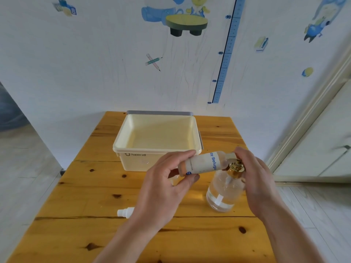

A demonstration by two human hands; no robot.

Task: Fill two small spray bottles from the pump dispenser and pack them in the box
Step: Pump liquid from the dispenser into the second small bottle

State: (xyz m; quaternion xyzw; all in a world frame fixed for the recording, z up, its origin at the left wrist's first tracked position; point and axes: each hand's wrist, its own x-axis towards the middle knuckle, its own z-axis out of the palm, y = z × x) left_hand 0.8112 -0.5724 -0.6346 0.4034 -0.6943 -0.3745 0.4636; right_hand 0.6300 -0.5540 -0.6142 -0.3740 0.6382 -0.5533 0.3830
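– Left hand (165, 185) pinches the small spray bottle (203, 165) near its base, thumb underneath and fingers over the top. Is that hold enough?

– Probably, though it is out at the far end from the open mouth. The bottle lies almost on its side, mouth pointing right and up against the spout of the pump head (235, 168).

– And the right hand (254, 177)?

– Curled over the gold pump head, fingertips on top. The pump dispenser (224, 194) stands on the table (95, 234) at the near right, with clear liquid low in the glass.

– So what could go wrong?

– I'd guess a miss. A hard press may rock the dispenser, since nothing else steadies it, and the spout could slip off the narrow mouth and squirt onto the table. With the bottle this tilted, liquid could also run back out.

– Anything else?

– A white spray cap (124, 212) lies near left, just beside the left forearm; a sweep of the arm could knock it off. The box (152, 149) sits behind, at the far side, with nothing in it.
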